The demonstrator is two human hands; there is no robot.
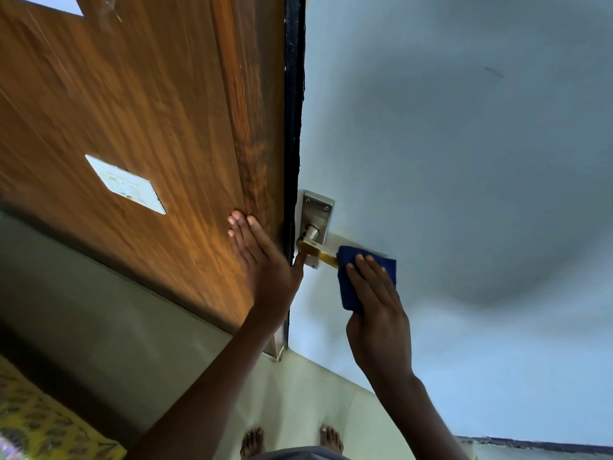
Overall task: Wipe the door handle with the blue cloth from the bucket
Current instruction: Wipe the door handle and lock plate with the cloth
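At a pale blue door [464, 161], the right hand [378, 313] presses a folded blue cloth [351, 283] around the brass door handle [323, 255], apparently gripping it, while the left hand [265, 260] lies flat, fingers together, on the wooden panel [149, 94].

A: Left hand [262, 260]?
B: Flat, fingers together, extended, thumb out sideways.
A: Right hand [374, 310]?
B: Arm reaching up, fingers straight and pressed forward. Bare feet [292, 441] below, apart.
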